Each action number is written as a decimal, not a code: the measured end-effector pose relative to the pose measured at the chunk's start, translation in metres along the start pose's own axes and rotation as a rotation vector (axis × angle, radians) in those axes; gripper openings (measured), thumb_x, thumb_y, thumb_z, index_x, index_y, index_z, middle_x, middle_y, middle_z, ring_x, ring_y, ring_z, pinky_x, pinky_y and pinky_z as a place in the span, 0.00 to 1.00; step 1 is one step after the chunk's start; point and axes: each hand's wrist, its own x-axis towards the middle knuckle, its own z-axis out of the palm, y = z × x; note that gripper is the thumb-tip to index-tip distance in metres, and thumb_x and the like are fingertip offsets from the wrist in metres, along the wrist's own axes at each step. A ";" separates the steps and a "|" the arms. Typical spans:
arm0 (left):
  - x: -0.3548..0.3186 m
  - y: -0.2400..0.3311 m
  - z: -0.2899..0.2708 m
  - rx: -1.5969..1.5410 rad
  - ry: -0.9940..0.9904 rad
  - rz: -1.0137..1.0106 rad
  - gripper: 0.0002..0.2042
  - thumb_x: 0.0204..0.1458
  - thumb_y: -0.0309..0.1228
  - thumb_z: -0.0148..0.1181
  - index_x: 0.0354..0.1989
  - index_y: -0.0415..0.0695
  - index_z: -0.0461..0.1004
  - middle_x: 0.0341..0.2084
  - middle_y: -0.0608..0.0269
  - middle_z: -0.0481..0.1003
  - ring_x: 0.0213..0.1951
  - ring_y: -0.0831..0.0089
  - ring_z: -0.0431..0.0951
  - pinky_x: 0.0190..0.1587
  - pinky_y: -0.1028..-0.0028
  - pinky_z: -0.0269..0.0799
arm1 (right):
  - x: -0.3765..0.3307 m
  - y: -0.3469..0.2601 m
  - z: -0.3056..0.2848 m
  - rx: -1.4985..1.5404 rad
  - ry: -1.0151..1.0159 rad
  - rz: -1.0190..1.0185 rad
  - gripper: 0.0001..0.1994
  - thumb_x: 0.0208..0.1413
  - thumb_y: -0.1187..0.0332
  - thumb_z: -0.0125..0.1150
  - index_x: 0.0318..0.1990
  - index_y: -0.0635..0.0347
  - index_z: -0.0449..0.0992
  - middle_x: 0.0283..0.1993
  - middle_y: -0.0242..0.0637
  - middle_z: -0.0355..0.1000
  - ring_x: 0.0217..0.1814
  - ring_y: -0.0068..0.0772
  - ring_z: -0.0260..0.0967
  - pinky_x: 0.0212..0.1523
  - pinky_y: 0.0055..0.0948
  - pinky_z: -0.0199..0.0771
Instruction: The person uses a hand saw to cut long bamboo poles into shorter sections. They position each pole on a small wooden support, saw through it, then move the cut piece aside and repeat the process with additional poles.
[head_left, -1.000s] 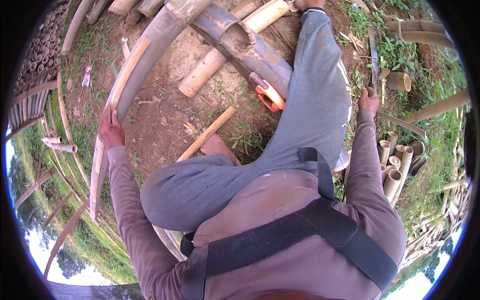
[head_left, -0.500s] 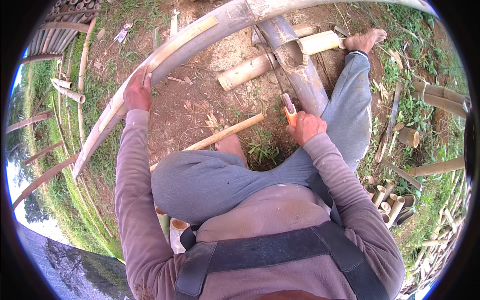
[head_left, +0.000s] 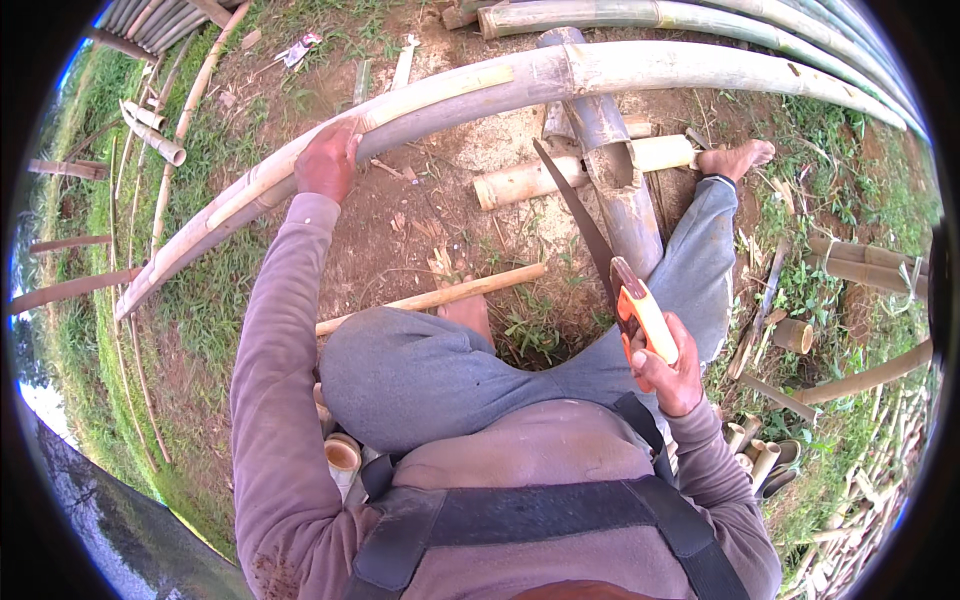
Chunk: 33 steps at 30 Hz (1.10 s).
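A long bamboo pole (head_left: 510,92) runs across the upper part of the head view, resting over a grey bamboo support (head_left: 628,205) with an opening cut in it. My left hand (head_left: 328,163) is closed around the pole on its left half. In my right hand (head_left: 672,368) is a handsaw (head_left: 585,222) with an orange handle, its blade raised and pointing up and to the left, apart from the pole. A short pale bamboo piece (head_left: 530,184) lies across behind the support.
A thin bamboo stick (head_left: 455,291) lies by my bent leg. Further poles (head_left: 590,16) lie at the back. On the right are cut bamboo pieces (head_left: 793,335) and a heap of scraps (head_left: 870,490). Sawdust covers soil near the support.
My right hand has lifted the saw, pulling it back toward me, so its blade now shows beside the support. My left hand and the pole have shifted slightly; more poles show at the back.
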 end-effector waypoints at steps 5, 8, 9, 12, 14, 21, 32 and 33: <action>0.000 -0.001 0.000 0.016 0.052 0.033 0.16 0.62 0.38 0.67 0.57 0.53 0.84 0.46 0.55 0.85 0.46 0.53 0.85 0.50 0.59 0.81 | -0.042 0.009 -0.028 -0.796 0.111 -0.574 0.16 0.55 0.68 0.75 0.46 0.65 0.77 0.38 0.41 0.74 0.29 0.40 0.74 0.33 0.40 0.73; 0.000 0.000 0.000 0.014 0.041 0.032 0.16 0.61 0.38 0.67 0.57 0.52 0.84 0.46 0.55 0.85 0.46 0.53 0.85 0.50 0.59 0.81 | -0.021 0.020 0.005 -0.663 0.266 -0.590 0.18 0.56 0.66 0.76 0.49 0.65 0.78 0.40 0.44 0.76 0.31 0.47 0.76 0.34 0.41 0.75; 0.001 0.000 0.000 0.016 0.036 0.031 0.16 0.61 0.38 0.67 0.57 0.52 0.84 0.45 0.55 0.85 0.46 0.53 0.85 0.51 0.59 0.81 | -0.003 0.018 0.023 -0.520 0.316 -0.512 0.18 0.59 0.66 0.75 0.52 0.66 0.79 0.44 0.45 0.78 0.35 0.47 0.79 0.37 0.42 0.77; 0.003 0.001 0.001 0.072 0.028 0.017 0.16 0.61 0.37 0.68 0.57 0.51 0.84 0.45 0.54 0.85 0.46 0.53 0.85 0.51 0.59 0.81 | 0.065 0.026 0.063 -0.309 0.411 -0.536 0.15 0.64 0.67 0.70 0.53 0.66 0.80 0.45 0.44 0.78 0.40 0.44 0.80 0.42 0.38 0.78; 0.006 0.000 0.004 0.047 0.030 0.022 0.16 0.60 0.37 0.68 0.56 0.50 0.84 0.46 0.54 0.85 0.46 0.52 0.85 0.51 0.58 0.81 | 0.105 0.034 0.081 -0.264 0.428 -0.597 0.15 0.64 0.68 0.71 0.53 0.66 0.79 0.43 0.43 0.78 0.40 0.42 0.79 0.43 0.38 0.78; 0.002 0.005 -0.001 0.042 0.012 0.002 0.16 0.60 0.35 0.67 0.56 0.50 0.83 0.47 0.56 0.84 0.47 0.52 0.85 0.50 0.56 0.81 | 0.136 0.043 0.103 -0.283 0.450 -0.665 0.13 0.62 0.68 0.73 0.50 0.64 0.79 0.38 0.41 0.78 0.35 0.38 0.79 0.39 0.37 0.79; 0.002 0.008 0.000 0.027 0.005 -0.015 0.16 0.62 0.38 0.65 0.56 0.51 0.83 0.47 0.54 0.85 0.46 0.51 0.85 0.51 0.55 0.80 | 0.179 0.027 0.109 -0.220 0.422 -0.634 0.08 0.61 0.72 0.72 0.41 0.62 0.78 0.29 0.36 0.75 0.29 0.25 0.73 0.32 0.31 0.75; 0.007 0.013 -0.003 0.020 -0.003 -0.020 0.15 0.63 0.39 0.64 0.56 0.51 0.83 0.47 0.55 0.85 0.46 0.51 0.85 0.51 0.56 0.80 | 0.195 0.017 0.109 -0.225 0.424 -0.641 0.08 0.61 0.72 0.72 0.41 0.62 0.78 0.29 0.36 0.75 0.28 0.23 0.71 0.33 0.29 0.74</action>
